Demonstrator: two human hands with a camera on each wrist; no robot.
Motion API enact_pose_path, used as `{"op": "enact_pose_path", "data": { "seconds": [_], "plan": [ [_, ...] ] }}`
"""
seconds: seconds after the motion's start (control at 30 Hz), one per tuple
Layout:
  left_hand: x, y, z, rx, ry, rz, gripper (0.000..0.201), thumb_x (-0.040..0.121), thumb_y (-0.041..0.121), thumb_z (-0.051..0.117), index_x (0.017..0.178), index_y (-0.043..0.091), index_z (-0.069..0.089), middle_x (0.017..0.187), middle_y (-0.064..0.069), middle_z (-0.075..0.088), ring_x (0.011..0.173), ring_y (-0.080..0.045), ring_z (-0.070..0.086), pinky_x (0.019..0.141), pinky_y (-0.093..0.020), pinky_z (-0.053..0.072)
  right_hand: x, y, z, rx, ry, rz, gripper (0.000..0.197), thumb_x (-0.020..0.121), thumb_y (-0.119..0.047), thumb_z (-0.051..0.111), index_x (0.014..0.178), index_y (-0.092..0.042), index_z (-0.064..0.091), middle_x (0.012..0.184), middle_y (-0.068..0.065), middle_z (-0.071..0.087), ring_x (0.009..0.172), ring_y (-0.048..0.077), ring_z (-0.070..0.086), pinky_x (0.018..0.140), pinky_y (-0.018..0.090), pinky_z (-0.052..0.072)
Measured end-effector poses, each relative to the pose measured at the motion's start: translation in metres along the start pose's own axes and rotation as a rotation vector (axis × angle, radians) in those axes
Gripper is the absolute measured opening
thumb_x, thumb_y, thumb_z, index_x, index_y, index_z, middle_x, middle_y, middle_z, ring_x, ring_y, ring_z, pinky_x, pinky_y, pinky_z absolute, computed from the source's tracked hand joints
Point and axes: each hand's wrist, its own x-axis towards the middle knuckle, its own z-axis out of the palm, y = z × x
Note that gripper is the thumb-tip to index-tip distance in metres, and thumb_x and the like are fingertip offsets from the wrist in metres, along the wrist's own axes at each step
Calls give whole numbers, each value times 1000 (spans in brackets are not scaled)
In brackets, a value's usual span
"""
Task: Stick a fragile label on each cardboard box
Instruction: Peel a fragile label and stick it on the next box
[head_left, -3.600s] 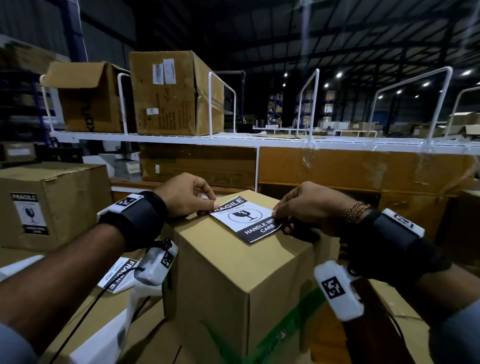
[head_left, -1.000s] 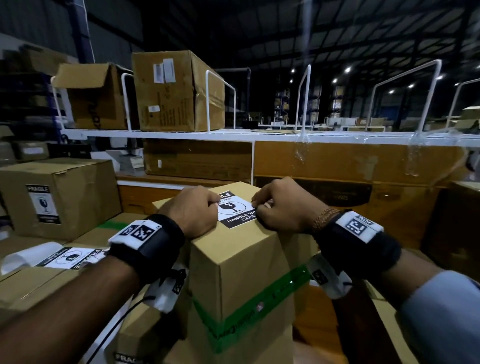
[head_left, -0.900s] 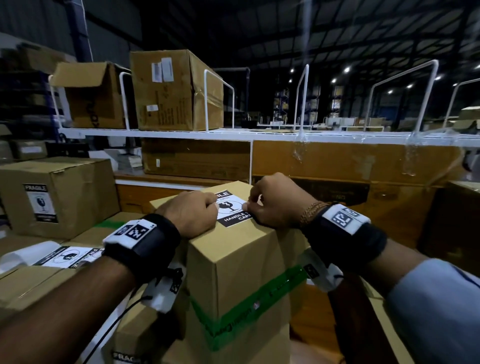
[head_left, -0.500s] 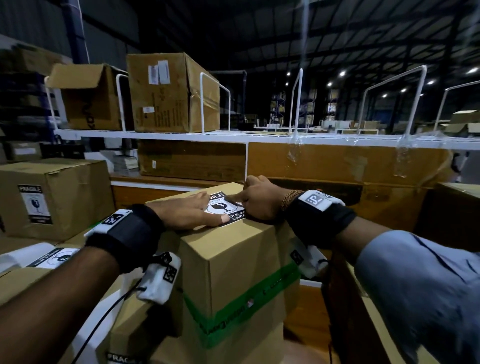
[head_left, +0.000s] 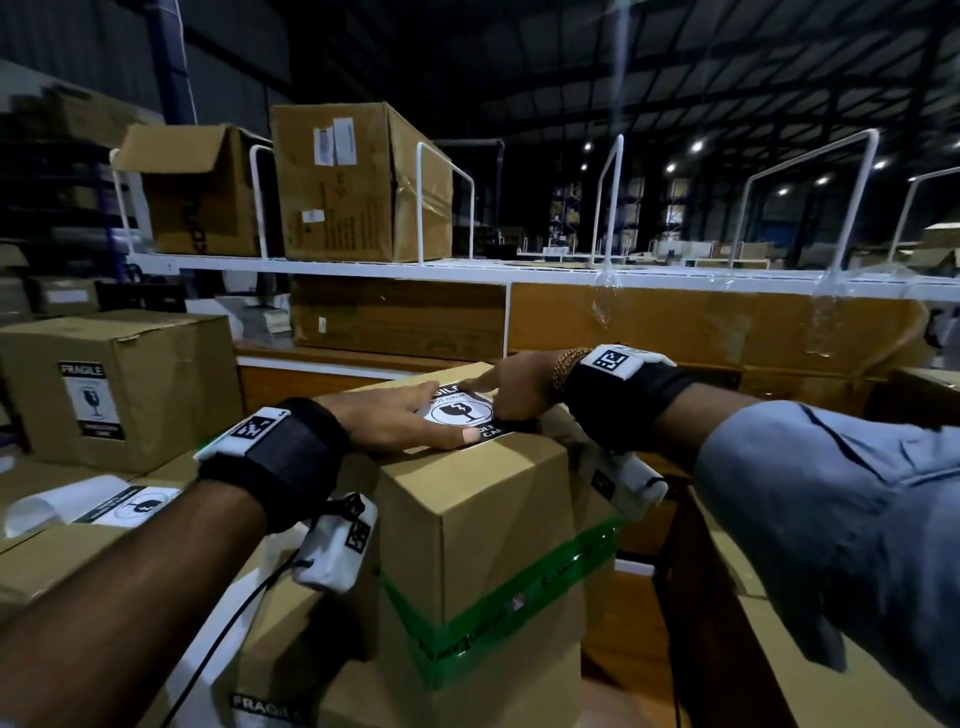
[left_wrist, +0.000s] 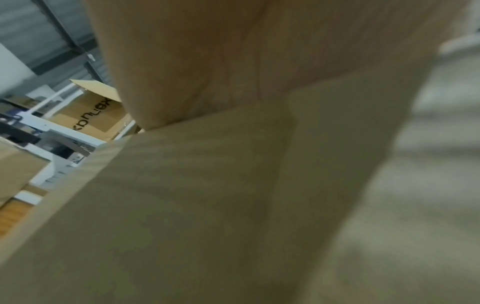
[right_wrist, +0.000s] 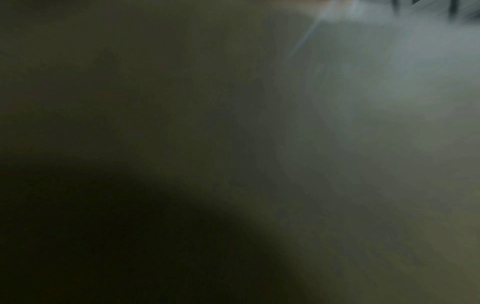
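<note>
Two hands lie on the box (head_left: 483, 519) top, head view; left hand (head_left: 387, 420) flat, fingers straight, pressing the label (head_left: 460, 413); right hand (head_left: 511, 388) touches the label's far edge, index extended, other fingers' curl cannot be told; left wrist view shows only palm and cardboard, blurred; right wrist view dark, unreadable; second labelled box (head_left: 111, 387) stands left.

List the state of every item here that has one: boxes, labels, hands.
Black-and-white fragile label: flat on the box top, under both hands.
Brown cardboard box with green tape: closed, upright.
Left hand: fingers straight, pressing the label.
Right hand: fingers on the label's far edge; grip unclear.
Brown cardboard box at left: already labelled.
Open-flapped cardboard box on white shelf: flap raised.
</note>
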Motion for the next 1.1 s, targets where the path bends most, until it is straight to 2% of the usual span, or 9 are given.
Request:
{"op": "enact_pose_path", "data": {
  "seconds": [0.1,0.23,0.33,0.47,0.57,0.63,0.7,0.9,1.1],
  "plan": [
    [-3,1,1,-12,7,26,80,77,71,66,139,25,47,120,2,63,104,-14,61,92,-29,49,1,1,2,23,8,3,65,104,-20,45,164,-30,23,158,16,45,138,33,49,113,39,41],
    [0,-2,1,0,14,59,107,64,86,63,149,25,39,131,7,58,111,-13,58,104,-37,47,5,2,4,136,21,27,65,103,-23,44,164,-34,24,163,10,40,142,30,45,115,37,39],
    [4,-8,3,-30,33,20,136,64,91,67,163,24,2,155,6,41,127,-15,50,109,-30,39,11,4,9,229,66,46,66,99,-25,46,162,-39,28,163,7,40,143,29,45,115,37,40],
    [10,-16,8,-55,112,-72,162,38,107,57,150,38,-37,168,4,26,147,-26,37,123,-46,26,16,3,16,253,105,64,68,92,-31,47,158,-44,35,154,6,52,133,28,53,110,42,48],
    [6,-12,13,-12,156,-68,141,62,100,51,151,36,-38,168,9,27,143,-23,43,120,-40,31,17,3,22,190,180,64,63,92,-35,46,154,-35,45,145,8,58,125,28,57,102,40,51],
    [5,-7,17,68,236,-88,102,94,78,37,156,33,-31,168,12,25,144,-23,43,116,-38,31,16,5,27,181,229,36,58,99,-31,46,157,-34,43,146,9,54,129,30,54,100,39,49],
    [6,-6,19,97,296,-105,77,107,57,27,159,30,-24,168,11,24,145,-24,41,117,-39,31,13,6,30,206,279,21,53,102,-28,47,155,-32,46,144,9,53,129,29,52,93,37,47],
    [4,-8,20,157,291,-111,79,98,55,28,162,32,-12,163,4,38,123,-26,57,106,-42,45,4,7,36,243,404,-20,38,102,-21,54,138,-22,67,127,8,63,114,27,58,82,28,41],
    [9,-6,19,292,295,-166,89,85,59,21,164,27,-4,167,-1,31,140,-26,45,113,-44,36,-23,11,38,290,492,-60,28,100,-17,64,126,-13,75,117,5,63,107,21,59,84,26,53]
  ]
}}
